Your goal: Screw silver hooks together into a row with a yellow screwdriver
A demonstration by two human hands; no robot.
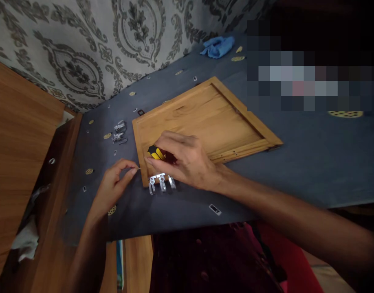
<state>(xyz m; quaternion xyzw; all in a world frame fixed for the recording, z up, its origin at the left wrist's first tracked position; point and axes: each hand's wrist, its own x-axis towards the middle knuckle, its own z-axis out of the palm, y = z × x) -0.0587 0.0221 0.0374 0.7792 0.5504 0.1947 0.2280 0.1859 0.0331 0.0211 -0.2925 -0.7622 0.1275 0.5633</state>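
A wooden framed panel (205, 118) lies flat on a dark blue patterned cloth (297, 162). My right hand (183, 158) is closed round a yellow and black screwdriver (155, 152) at the panel's near left corner. My left hand (115, 183) pinches a thin screw (139, 169) between thumb and forefinger, its tip pointing at the screwdriver's end. A metal hinge piece (161, 181) sits at the panel's near edge, just below my right hand.
More metal hinges (119, 132) lie on the cloth left of the panel. A blue rag (217, 46) rests at the far edge. A brown wooden board (18, 134) stands at the left. Patterned wallpaper (98, 44) runs behind.
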